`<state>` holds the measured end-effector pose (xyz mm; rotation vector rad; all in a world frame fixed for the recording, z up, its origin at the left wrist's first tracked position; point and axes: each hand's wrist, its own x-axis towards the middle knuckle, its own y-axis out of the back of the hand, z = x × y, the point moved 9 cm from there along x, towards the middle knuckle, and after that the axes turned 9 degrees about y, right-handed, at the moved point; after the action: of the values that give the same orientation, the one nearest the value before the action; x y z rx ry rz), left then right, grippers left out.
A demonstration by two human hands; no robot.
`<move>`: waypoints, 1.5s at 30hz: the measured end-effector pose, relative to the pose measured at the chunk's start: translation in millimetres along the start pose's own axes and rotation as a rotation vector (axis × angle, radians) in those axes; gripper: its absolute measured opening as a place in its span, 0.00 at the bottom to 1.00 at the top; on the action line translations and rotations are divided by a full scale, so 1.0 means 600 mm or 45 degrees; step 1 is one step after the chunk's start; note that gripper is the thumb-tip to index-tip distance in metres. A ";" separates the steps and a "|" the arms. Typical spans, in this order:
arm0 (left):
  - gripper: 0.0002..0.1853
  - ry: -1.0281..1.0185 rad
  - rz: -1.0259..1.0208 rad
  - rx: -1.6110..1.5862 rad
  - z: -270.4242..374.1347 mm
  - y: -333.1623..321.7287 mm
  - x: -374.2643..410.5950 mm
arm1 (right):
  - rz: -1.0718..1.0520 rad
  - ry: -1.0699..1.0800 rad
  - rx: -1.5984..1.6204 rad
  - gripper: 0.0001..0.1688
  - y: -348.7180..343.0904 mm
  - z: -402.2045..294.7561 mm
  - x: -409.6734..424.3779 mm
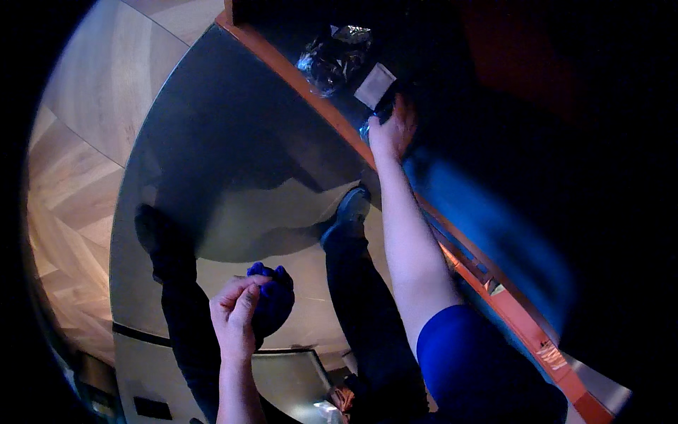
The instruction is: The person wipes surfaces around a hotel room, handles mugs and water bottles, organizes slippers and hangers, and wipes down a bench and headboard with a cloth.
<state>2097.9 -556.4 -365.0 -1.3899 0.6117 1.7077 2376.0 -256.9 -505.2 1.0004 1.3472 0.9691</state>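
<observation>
My left hand (238, 307) pinches a bunched dark blue cloth (273, 302), which hangs from the fingers above the floor between my legs. My right hand (393, 127) reaches past an orange edge onto a dark surface. Its fingers are partly hidden in shadow beside a small shiny clear plastic piece (365, 130); whether they grip it I cannot tell. Just beyond those fingers lies a small pale rectangular packet (375, 86). Crumpled clear plastic wrapping (336, 61) lies farther up and to the left.
A long orange edge (318, 100) runs diagonally along the dark surface. Beneath me are a curved grey floor section (212, 106) and wood-patterned flooring (85, 185). My shoe (354, 204) stands close to the orange edge. A dark-framed pale panel (288, 376) is low in view.
</observation>
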 end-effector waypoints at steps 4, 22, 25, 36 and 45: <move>0.10 -0.033 -0.019 0.068 0.011 -0.007 -0.002 | -0.116 -0.345 0.194 0.53 -0.035 0.084 -0.032; 0.19 0.038 -0.098 -0.352 0.025 0.000 -0.001 | -0.925 -0.029 1.627 0.50 0.031 -0.192 -0.314; 0.27 -0.003 -0.399 -0.564 0.064 -0.009 -0.016 | -1.296 -0.288 1.596 0.46 0.092 -0.281 -0.485; 0.20 -0.252 0.084 0.005 0.219 0.348 -0.269 | 0.846 1.630 -0.088 0.27 1.069 -0.611 -0.456; 0.16 -0.441 0.133 0.053 0.357 0.540 -0.534 | 0.212 1.196 -1.047 0.12 1.058 -0.158 -0.556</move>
<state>1723.4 -655.5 -43.2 -1.0141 0.5272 1.9505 2293.3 -385.6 201.8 -0.0264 1.3558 2.0445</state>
